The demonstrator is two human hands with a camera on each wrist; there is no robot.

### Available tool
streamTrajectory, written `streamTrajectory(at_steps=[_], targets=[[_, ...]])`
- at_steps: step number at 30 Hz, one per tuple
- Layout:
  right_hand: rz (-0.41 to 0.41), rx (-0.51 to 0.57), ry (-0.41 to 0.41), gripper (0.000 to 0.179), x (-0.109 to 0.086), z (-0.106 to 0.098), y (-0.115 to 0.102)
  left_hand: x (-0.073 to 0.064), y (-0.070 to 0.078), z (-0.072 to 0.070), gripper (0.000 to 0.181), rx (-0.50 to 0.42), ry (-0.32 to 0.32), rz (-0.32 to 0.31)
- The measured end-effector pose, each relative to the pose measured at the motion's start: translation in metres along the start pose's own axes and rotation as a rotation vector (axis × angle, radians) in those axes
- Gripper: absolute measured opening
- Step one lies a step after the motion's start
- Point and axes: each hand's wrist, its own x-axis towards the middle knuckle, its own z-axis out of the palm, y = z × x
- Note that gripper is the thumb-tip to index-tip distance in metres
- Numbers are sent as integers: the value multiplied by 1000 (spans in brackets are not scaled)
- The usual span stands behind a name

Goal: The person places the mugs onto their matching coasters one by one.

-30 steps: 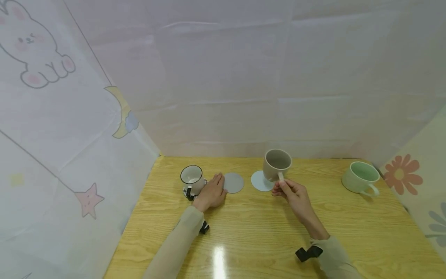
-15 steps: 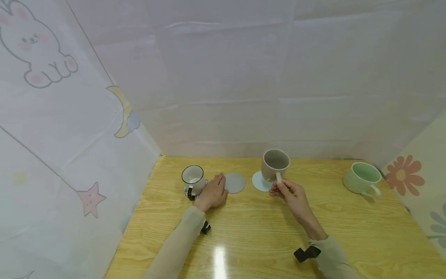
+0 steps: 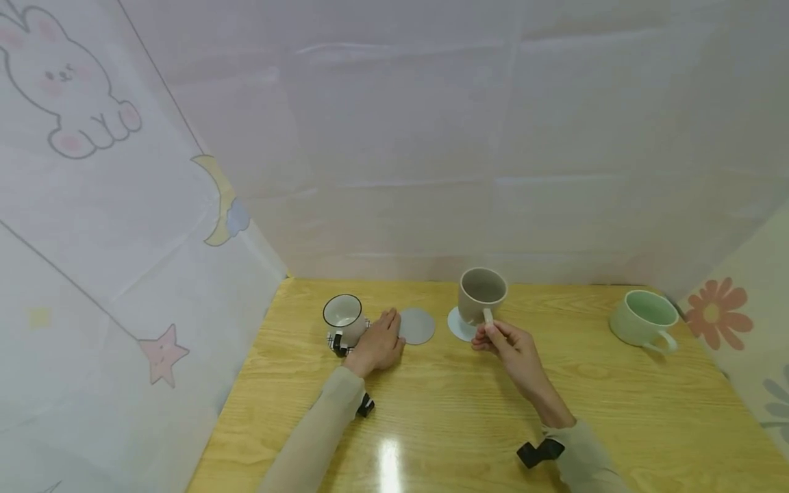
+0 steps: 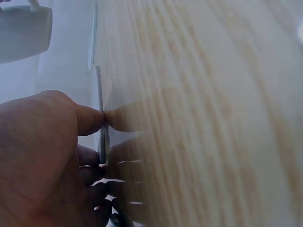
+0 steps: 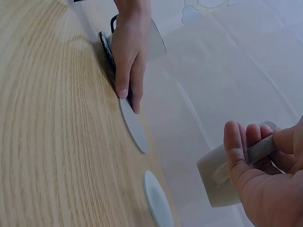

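My right hand (image 3: 518, 356) pinches the handle of a beige-grey mug (image 3: 477, 308). In the right wrist view the mug (image 5: 220, 182) hangs in the air, apart from the pale blue coaster (image 5: 158, 201). The straight fingers of my left hand (image 3: 377, 344) touch the edge of a round grey coaster (image 3: 418, 326); the left wrist view shows the thumb against that coaster's rim (image 4: 100, 90). Left of this hand, a white mug with a black rim (image 3: 343, 313) stands on a checked coaster (image 3: 331, 339), partly hidden by the mug and hand.
A light green mug (image 3: 635, 329) stands at the right end of the wooden table (image 3: 456, 424), its handle to the right front. A pale patterned sheet (image 3: 394, 137) hangs behind the table and along its sides.
My right hand has carried the beige-grey mug slightly left, over the pale blue coaster. My left hand stays by the grey coaster. The head view has shifted a little.
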Motion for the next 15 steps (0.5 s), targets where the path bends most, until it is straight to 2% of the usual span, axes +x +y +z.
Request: streamTrajectory(at_steps=[11,15], targets=[[3,-27,-14,33,4,5,2,5,-5,6,64,-8,-25,-19],[-3,-31,-14,32,4,7,2,4,-3,4,63,-4,0,-5]])
